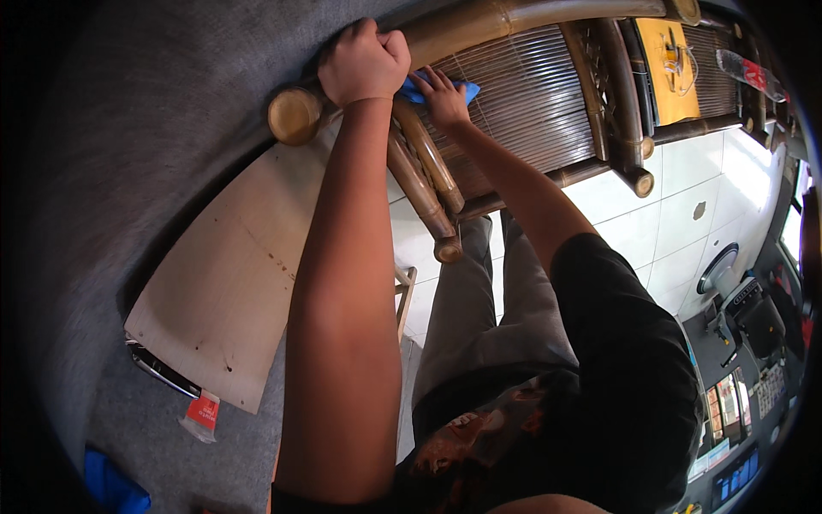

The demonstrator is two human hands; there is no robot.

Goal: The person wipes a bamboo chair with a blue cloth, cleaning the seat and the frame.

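My left hand [366, 67] is closed around the thick top rail [479, 27] of a bamboo bench, close to the rail's cut round end. Just to its right, my right hand [445, 101] presses a blue cloth [469, 89] against the bench near the rail. The fingers lie over the cloth, and part of it shows on either side of them. Beside that hand spreads the slatted bamboo seat [522, 86], with paired bamboo poles [419, 176] at its near left corner.
A yellow board [668, 73] with string on it and a red-and-clear wrapped item [753, 75] rest on the bench's right part. A pale wooden panel [231, 274] leans at the left by a grey wall. A round-based stand [719, 267] is on the white tiled floor.
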